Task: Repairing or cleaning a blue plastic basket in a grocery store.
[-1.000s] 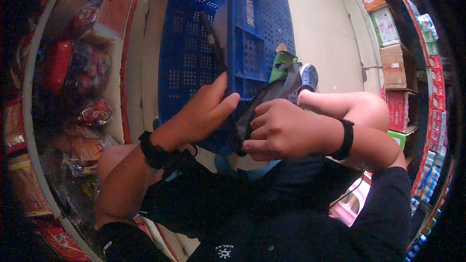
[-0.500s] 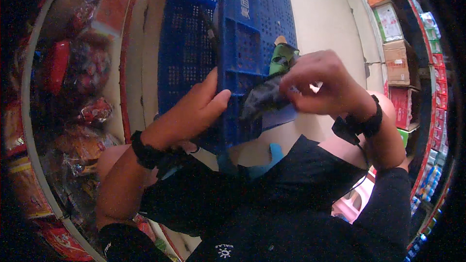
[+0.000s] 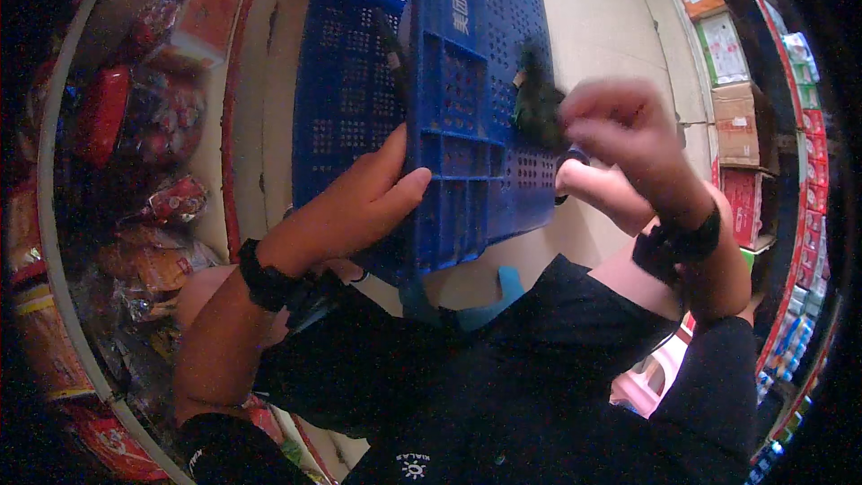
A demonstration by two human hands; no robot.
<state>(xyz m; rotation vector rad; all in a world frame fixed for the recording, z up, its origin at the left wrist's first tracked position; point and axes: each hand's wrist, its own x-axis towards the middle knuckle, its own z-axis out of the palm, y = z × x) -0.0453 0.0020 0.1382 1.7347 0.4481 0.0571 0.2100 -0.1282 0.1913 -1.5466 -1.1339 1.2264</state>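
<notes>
A blue plastic crate [image 3: 449, 72] with perforated walls stands tipped on its side in front of me. My left hand [image 3: 364, 202] grips its rim, thumb over the edge and fingers on the inner side. My right hand [image 3: 620, 117], smeared by motion, is closed on a crumpled dark green and black rag [image 3: 539, 108]. The rag lies against the crate's outer wall. A dark thin strip [image 3: 391, 45] shows inside the crate; its kind is unclear.
Shelves with bagged snacks [image 3: 175, 202] and a red box [image 3: 211, 4] run along the left. On the right are stacked cartons [image 3: 736, 121] and small packages. Tiled floor [image 3: 611, 9] lies beyond the crate. A pink plastic thing [image 3: 642, 386] is beside my leg.
My right hand has moved the rag off the crate's near rim area, rightward and farther along its outer wall. The left hand keeps its hold; the crate has shifted very slightly.
</notes>
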